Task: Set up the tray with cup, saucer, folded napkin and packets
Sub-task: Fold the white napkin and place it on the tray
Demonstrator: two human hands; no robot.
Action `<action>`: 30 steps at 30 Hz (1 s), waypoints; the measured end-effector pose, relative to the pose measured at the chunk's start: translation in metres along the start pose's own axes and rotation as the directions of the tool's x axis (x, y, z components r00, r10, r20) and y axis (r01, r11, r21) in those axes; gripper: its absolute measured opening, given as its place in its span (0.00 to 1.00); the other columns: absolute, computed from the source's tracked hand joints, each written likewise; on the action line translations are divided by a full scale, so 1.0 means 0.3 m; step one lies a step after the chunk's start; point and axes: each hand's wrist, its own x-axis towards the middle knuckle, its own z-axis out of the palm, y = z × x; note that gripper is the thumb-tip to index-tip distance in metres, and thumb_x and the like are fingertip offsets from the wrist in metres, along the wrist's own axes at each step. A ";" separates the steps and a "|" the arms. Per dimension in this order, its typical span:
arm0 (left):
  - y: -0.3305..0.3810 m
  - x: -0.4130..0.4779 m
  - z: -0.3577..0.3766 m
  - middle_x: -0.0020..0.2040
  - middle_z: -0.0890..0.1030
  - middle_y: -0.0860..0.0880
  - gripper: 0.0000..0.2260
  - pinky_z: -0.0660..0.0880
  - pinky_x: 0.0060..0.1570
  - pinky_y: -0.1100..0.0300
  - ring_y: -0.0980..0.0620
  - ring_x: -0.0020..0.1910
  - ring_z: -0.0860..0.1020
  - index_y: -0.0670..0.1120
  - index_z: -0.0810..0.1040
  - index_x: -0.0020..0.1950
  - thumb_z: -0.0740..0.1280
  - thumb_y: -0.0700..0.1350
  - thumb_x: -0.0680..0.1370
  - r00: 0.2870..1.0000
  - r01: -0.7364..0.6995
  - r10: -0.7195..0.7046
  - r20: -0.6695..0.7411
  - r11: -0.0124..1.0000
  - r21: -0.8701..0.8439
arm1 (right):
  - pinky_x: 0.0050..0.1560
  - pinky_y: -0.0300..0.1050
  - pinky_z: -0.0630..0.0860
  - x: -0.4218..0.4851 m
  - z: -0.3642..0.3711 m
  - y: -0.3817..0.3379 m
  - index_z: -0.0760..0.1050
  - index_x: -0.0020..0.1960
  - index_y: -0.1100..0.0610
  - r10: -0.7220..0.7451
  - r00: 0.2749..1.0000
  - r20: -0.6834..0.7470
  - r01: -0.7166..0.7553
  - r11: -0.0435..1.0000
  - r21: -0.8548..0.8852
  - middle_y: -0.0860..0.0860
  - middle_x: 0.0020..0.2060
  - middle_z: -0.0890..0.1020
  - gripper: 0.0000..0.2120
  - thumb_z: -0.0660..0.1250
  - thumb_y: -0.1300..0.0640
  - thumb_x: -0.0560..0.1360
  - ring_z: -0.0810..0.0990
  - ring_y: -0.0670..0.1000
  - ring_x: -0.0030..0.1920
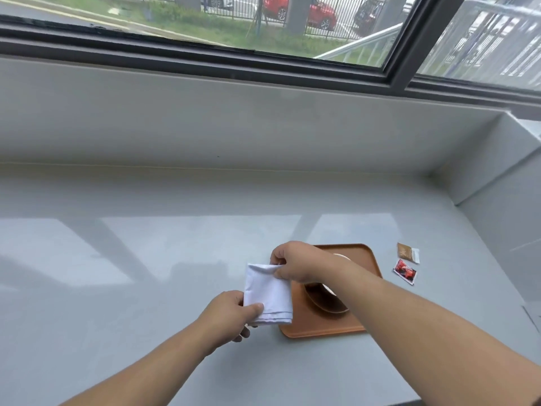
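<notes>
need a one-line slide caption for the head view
Both hands, left hand and right hand, hold a folded white napkin beside the orange tray; two packets lie on the counter.

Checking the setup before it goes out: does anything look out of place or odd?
Two packets, brown and red, lie on the counter right of the tray, not on it. The napkin is held in both hands, left and right. Nothing looks spilled or damaged.
</notes>
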 end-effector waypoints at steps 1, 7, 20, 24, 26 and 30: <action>-0.006 0.018 0.021 0.41 0.88 0.48 0.10 0.79 0.36 0.56 0.54 0.31 0.84 0.48 0.84 0.49 0.70 0.54 0.77 1.000 0.016 -0.016 -0.011 1.000 0.016 | 0.36 0.43 0.72 0.013 0.011 0.022 0.78 0.48 0.48 -0.018 1.000 0.009 0.018 1.000 -0.025 0.45 0.41 0.80 0.04 0.69 0.56 0.75 0.79 0.52 0.43; -0.037 0.121 0.107 0.32 0.84 0.44 0.18 0.74 0.36 0.55 0.49 0.28 0.79 0.43 0.79 0.39 0.71 0.59 0.71 0.990 0.097 -0.074 -0.122 0.975 0.199 | 0.31 0.43 0.65 0.103 0.082 0.145 0.75 0.46 0.51 -0.147 0.989 0.008 0.145 0.966 -0.216 0.45 0.38 0.75 0.02 0.68 0.56 0.75 0.74 0.52 0.42; 0.017 0.193 0.225 0.28 0.81 0.50 0.21 0.71 0.32 0.58 0.52 0.26 0.76 0.50 0.74 0.33 0.72 0.66 0.69 0.985 0.167 -0.140 -0.097 0.904 0.393 | 0.33 0.45 0.67 0.147 0.047 0.203 0.80 0.52 0.55 -0.095 0.983 0.156 0.160 0.860 -0.484 0.51 0.45 0.82 0.07 0.65 0.59 0.76 0.79 0.56 0.44; 0.029 0.197 0.256 0.26 0.71 0.52 0.27 0.62 0.29 0.57 0.53 0.27 0.70 0.49 0.65 0.29 0.70 0.69 0.67 0.983 0.170 -0.095 -0.159 0.806 0.567 | 0.37 0.45 0.68 0.129 0.040 0.197 0.80 0.59 0.56 0.012 0.963 0.269 0.147 0.813 -0.564 0.52 0.50 0.81 0.11 0.62 0.57 0.80 0.76 0.56 0.47; 0.032 0.200 0.264 0.26 0.70 0.53 0.27 0.62 0.29 0.57 0.54 0.27 0.70 0.49 0.65 0.29 0.70 0.70 0.66 0.981 0.174 -0.085 -0.173 0.771 0.612 | 0.38 0.45 0.70 0.121 0.043 0.200 0.80 0.58 0.56 0.026 0.956 0.292 0.153 0.806 -0.572 0.52 0.52 0.82 0.12 0.61 0.53 0.82 0.78 0.56 0.48; 0.035 0.208 0.275 0.28 0.74 0.53 0.26 0.63 0.29 0.58 0.55 0.29 0.73 0.50 0.70 0.29 0.70 0.72 0.64 0.979 0.186 -0.082 -0.185 0.728 0.659 | 0.44 0.49 0.77 0.109 0.067 0.195 0.80 0.55 0.56 -0.062 0.971 0.230 0.171 0.854 -0.491 0.52 0.49 0.83 0.18 0.63 0.42 0.80 0.81 0.57 0.49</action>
